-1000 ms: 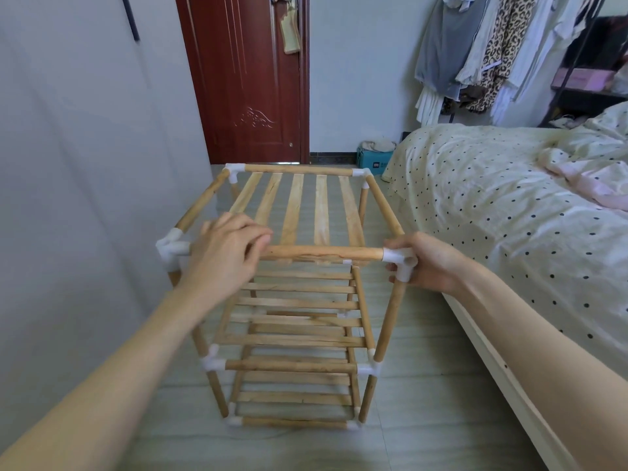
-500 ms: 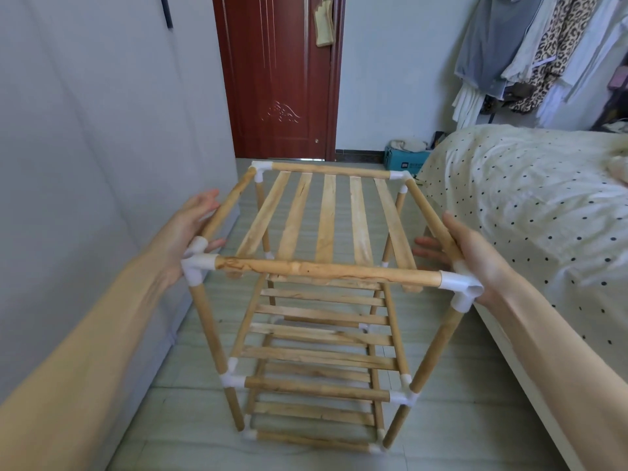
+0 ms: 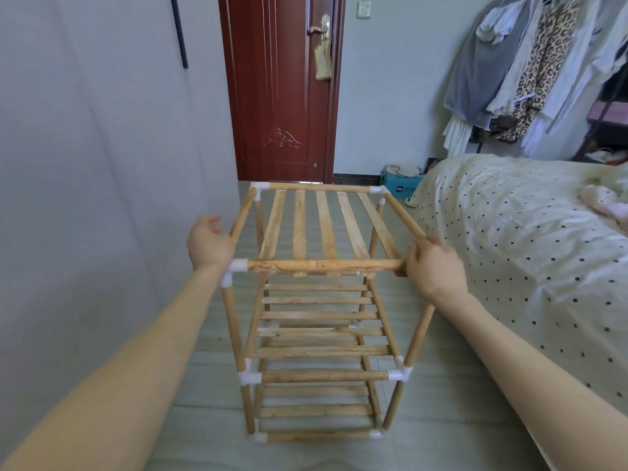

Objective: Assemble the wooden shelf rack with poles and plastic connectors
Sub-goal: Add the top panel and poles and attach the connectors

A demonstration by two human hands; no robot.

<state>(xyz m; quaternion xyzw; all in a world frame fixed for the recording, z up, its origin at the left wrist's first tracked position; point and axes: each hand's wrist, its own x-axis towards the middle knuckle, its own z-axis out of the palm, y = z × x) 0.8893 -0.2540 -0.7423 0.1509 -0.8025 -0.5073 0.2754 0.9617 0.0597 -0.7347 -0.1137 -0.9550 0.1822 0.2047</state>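
Note:
The wooden shelf rack point(image 3: 319, 229) stands upright on the floor in front of me, three slatted tiers joined by white plastic connectors point(image 3: 238, 266). My left hand point(image 3: 209, 244) grips the top left side pole just behind the near left corner connector. My right hand point(image 3: 433, 266) wraps around the near right top corner, covering the connector there. The near top pole point(image 3: 323, 265) runs between my two hands.
A grey wall point(image 3: 102, 198) rises close on the left. A bed with a dotted cover point(image 3: 526, 249) runs along the right. A dark red door point(image 3: 282, 90) is ahead, a teal box point(image 3: 402, 188) near it, and clothes point(image 3: 526, 69) hang at the back right.
My left hand left the near pole and moved to the left side pole. My right hand has closed over the near right corner. The rack now appears farther from me.

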